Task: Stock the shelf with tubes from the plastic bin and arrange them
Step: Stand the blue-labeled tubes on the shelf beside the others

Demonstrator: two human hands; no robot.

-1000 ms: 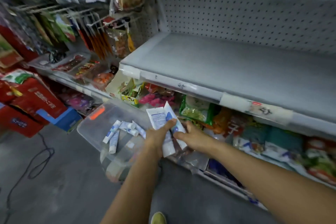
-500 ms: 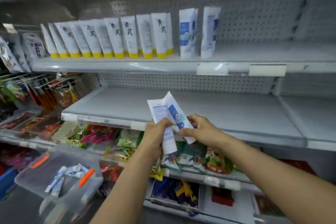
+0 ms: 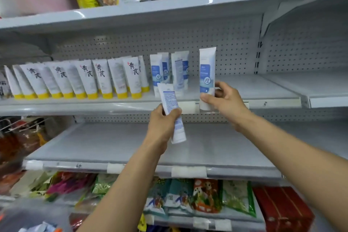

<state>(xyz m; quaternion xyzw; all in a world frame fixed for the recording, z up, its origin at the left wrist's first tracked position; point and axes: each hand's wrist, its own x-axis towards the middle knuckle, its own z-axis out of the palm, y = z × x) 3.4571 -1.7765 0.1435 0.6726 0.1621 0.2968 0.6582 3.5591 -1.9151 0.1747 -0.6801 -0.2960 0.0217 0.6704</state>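
Gripping one blue-and-white tube (image 3: pixel 207 73) upright by its lower end, the person's right hand (image 3: pixel 225 100) holds it at the front lip of the shelf (image 3: pixel 263 90). It is just right of the standing tubes (image 3: pixel 169 69) of the same kind; four seem to stand there in two overlapping pairs. The left hand (image 3: pixel 163 118) is curled around a second tube (image 3: pixel 170 103), tilted, lower down and partly hiding that group. Two tubes are in hand, one each. Further left runs a row of yellow-capped tubes (image 3: pixel 84 79), overlapping too much to count surely. Food packets (image 3: pixel 207 196) crowd the bottom shelf. The plastic bin (image 3: pixel 28 216) shows blurred at the lower left corner.
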